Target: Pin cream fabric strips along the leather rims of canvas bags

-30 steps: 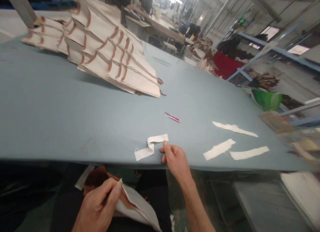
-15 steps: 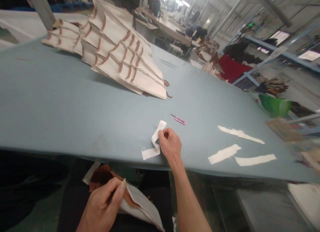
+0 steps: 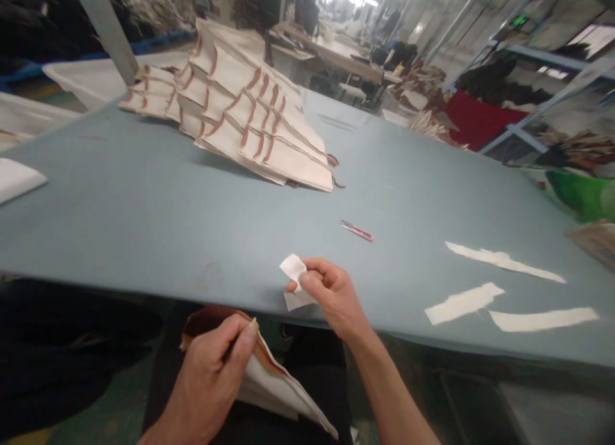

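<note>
My left hand (image 3: 216, 368) is closed, thumb against forefinger, on the edge of a cream fabric piece with brown trim (image 3: 276, 387). That piece hangs over my lap, below the table's front edge. Over the table's near edge my right hand (image 3: 331, 291) pinches a white fabric strip (image 3: 293, 267), whose ends stick out to the left of the fingers. Beyond this hand lie pink-handled thread snips (image 3: 357, 231), blades pointing left. Part of the strip is hidden by my right fingers.
A stack of cream fabric pieces with brown edging (image 3: 250, 112) rests on the blue-grey table (image 3: 134, 208). Several white fabric strips (image 3: 464, 303) lie at the right. White folded material (image 3: 16, 179) is at the left edge. Shelving (image 3: 552, 61) stands back right.
My right fingers have closed further over the white strip, which was lying curved on the table and is now bunched and lifted. My left hand keeps its hold. The view has shifted left.
</note>
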`<control>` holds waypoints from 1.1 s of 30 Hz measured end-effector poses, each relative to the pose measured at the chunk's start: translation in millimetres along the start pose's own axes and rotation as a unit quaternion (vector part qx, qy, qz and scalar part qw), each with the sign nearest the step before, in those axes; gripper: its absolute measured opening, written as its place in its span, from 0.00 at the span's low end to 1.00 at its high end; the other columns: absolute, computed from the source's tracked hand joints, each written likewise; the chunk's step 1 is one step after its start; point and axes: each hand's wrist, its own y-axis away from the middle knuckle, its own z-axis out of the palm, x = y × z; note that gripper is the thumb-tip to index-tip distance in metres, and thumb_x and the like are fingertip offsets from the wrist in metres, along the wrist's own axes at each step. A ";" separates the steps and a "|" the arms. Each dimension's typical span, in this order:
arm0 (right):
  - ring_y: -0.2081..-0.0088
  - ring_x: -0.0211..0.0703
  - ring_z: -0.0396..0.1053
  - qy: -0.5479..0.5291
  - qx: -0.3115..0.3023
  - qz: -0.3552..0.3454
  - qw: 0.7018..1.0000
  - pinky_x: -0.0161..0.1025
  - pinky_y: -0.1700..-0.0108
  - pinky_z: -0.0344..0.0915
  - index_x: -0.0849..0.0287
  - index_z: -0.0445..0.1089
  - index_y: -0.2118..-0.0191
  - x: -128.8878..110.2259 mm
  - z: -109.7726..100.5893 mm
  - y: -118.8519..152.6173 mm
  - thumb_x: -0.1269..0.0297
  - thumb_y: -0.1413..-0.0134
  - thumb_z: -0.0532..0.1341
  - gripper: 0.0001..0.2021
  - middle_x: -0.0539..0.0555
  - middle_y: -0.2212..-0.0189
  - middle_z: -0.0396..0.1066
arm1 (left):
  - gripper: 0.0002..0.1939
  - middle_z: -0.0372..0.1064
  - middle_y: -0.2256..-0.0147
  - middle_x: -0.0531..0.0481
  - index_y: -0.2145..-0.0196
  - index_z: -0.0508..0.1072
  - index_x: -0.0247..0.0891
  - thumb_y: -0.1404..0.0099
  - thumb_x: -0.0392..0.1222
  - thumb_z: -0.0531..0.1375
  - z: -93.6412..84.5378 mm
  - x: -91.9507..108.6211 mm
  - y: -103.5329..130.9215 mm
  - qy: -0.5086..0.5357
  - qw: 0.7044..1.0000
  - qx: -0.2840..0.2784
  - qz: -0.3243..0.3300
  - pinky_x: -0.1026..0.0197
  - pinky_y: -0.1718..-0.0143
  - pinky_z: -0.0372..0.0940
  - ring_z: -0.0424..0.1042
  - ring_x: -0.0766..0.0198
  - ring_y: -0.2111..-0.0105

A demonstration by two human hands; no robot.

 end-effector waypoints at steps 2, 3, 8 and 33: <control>0.76 0.39 0.70 -0.005 -0.015 0.004 1.000 0.35 0.69 0.66 0.60 0.76 0.62 -4.2 -0.3 8.7 0.43 0.50 0.72 0.22 0.52 0.76 0.78 | 0.25 0.68 0.78 0.56 0.77 0.70 0.41 0.23 0.52 0.51 -3.6 9.2 -1.3 0.015 1.000 -0.005 -0.017 0.64 0.73 0.60 0.66 0.65 0.78; 0.76 0.38 0.70 -0.004 -0.023 0.005 1.000 0.35 0.69 0.66 0.60 0.76 0.63 -6.6 -0.3 12.8 0.44 0.48 0.72 0.22 0.52 0.76 0.77 | 0.25 0.68 0.79 0.56 0.77 0.70 0.41 0.24 0.52 0.52 -5.1 13.8 -1.5 0.018 0.999 -0.002 -0.027 0.64 0.72 0.60 0.66 0.65 0.78; 0.78 0.35 0.66 0.018 -0.054 0.020 0.998 0.33 0.69 0.65 0.61 0.75 0.66 -20.7 3.9 29.8 0.45 0.43 0.69 0.20 0.48 0.81 0.72 | 0.16 0.68 0.80 0.58 0.70 0.73 0.42 0.30 0.54 0.60 -8.4 25.8 -1.5 0.052 0.993 0.035 -0.100 0.65 0.76 0.62 0.68 0.65 0.80; 0.72 0.38 0.78 0.397 -0.029 -0.440 0.805 0.33 0.67 0.70 0.58 0.73 0.55 -13.0 15.6 54.7 0.66 0.25 0.57 0.07 0.52 0.70 0.82 | 0.21 0.73 0.71 0.50 0.60 0.82 0.37 0.30 0.58 0.61 -11.2 28.1 20.3 0.258 0.950 -0.090 -0.150 0.63 0.68 0.64 0.68 0.61 0.71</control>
